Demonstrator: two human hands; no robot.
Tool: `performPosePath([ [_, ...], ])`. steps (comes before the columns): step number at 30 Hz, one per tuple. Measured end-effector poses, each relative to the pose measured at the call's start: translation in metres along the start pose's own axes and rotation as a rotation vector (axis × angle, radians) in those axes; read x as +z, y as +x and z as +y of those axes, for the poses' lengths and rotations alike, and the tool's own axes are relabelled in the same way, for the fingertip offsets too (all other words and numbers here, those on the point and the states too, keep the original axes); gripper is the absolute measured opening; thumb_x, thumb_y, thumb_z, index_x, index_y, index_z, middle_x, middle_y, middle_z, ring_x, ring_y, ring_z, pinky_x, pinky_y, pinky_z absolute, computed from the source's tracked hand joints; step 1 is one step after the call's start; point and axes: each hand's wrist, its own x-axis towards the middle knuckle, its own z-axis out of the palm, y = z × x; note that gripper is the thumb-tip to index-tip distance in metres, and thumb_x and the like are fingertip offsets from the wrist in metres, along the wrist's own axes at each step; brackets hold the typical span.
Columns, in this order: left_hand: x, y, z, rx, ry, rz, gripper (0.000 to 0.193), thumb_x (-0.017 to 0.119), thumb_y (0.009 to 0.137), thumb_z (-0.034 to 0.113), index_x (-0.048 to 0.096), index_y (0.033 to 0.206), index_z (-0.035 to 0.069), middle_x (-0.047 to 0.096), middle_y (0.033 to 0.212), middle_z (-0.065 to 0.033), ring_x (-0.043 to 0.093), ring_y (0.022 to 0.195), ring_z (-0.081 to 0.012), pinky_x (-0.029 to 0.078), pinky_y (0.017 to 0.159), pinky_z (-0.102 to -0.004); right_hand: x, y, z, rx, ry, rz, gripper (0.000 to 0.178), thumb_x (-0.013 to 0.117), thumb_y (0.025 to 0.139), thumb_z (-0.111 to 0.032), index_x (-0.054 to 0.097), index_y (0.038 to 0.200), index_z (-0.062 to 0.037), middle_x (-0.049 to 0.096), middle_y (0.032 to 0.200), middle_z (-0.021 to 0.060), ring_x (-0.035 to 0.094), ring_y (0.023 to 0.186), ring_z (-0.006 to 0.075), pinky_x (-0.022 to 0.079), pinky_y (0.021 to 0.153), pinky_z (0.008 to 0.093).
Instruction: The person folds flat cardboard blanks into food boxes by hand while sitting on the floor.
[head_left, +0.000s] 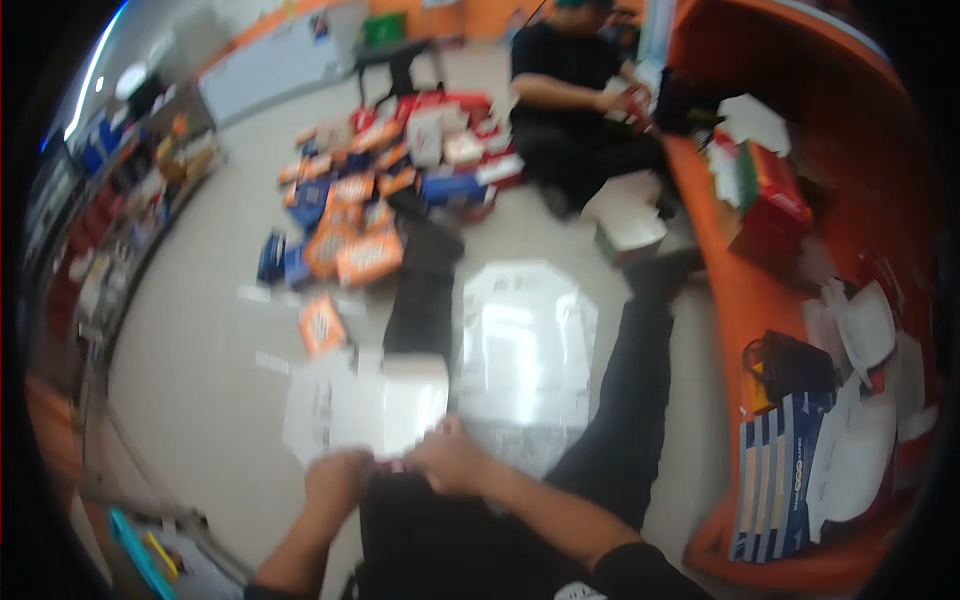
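Note:
I sit on the floor with my legs stretched out in dark trousers. Both hands are closed at the near edge of a flat white carton blank (375,405), above my left leg. At that edge my left hand (340,475) pinches one corner, and my right hand (450,460) grips a little farther right. Between them shows a narrow strip of red, where the edge seems folded; motion blur hides the detail. Between my legs lies another white carton blank (525,345), flat on the floor and shiny.
Ahead is a pile of folded orange boxes (370,257), blue boxes (310,200) and red boxes (465,105). A co-worker (570,90) sits beyond, hands on something red. Along the right, an orange bench (715,330) bears cartons and a dark bag (790,365). Shelves (100,270) line the left.

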Motion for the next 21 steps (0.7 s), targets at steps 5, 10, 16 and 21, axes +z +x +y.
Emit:
performPosePath([
  [5, -0.006, 0.032, 0.015, -0.038, 0.009, 0.045, 0.012, 0.071, 0.083, 0.024, 0.075, 0.082, 0.013, 0.069, 0.088, -0.0112, 0.067, 0.082, -0.0346, 0.053, 0.072, -0.045, -0.008, 0.007, 0.011, 0.086, 0.015, 0.146, 0.011, 0.061, 0.089, -0.015, 0.071, 0.095, -0.0163, 0.068, 0.083, 0.004, 0.063, 0.092, 0.0233, 0.027, 0.103, 0.0567],
  [10, 0.001, 0.037, 0.019, -0.033, 0.14, -0.042, 0.016, 0.071, 0.085, 0.026, 0.076, 0.08, 0.012, 0.07, 0.088, -0.0069, 0.068, 0.077, -0.0321, 0.053, 0.07, -0.0436, -0.002, 0.005, 0.007, 0.121, 0.08, 0.123, 0.007, 0.064, 0.089, -0.013, 0.071, 0.09, -0.0141, 0.066, 0.078, 0.0038, 0.063, 0.087, 0.0224, 0.028, 0.104, 0.0525],
  [16, 0.007, 0.03, 0.017, 0.038, 0.178, -0.074, 0.014, 0.07, 0.085, 0.025, 0.076, 0.078, 0.014, 0.07, 0.086, -0.0049, 0.068, 0.074, -0.0301, 0.053, 0.066, -0.0427, 0.009, -0.004, 0.004, 0.095, -0.006, 0.159, 0.006, 0.068, 0.087, -0.012, 0.072, 0.091, -0.015, 0.065, 0.077, 0.0008, 0.063, 0.083, 0.0204, 0.029, 0.104, 0.0529],
  [21, 0.001, 0.033, 0.022, 0.002, 0.192, -0.055, 0.011, 0.069, 0.084, 0.023, 0.075, 0.077, 0.016, 0.07, 0.086, -0.0048, 0.068, 0.073, -0.0298, 0.053, 0.065, -0.0416, 0.008, -0.003, -0.001, 0.023, -0.006, 0.216, 0.009, 0.068, 0.085, -0.011, 0.072, 0.092, -0.016, 0.066, 0.078, -0.0006, 0.063, 0.082, 0.0188, 0.03, 0.103, 0.0525],
])
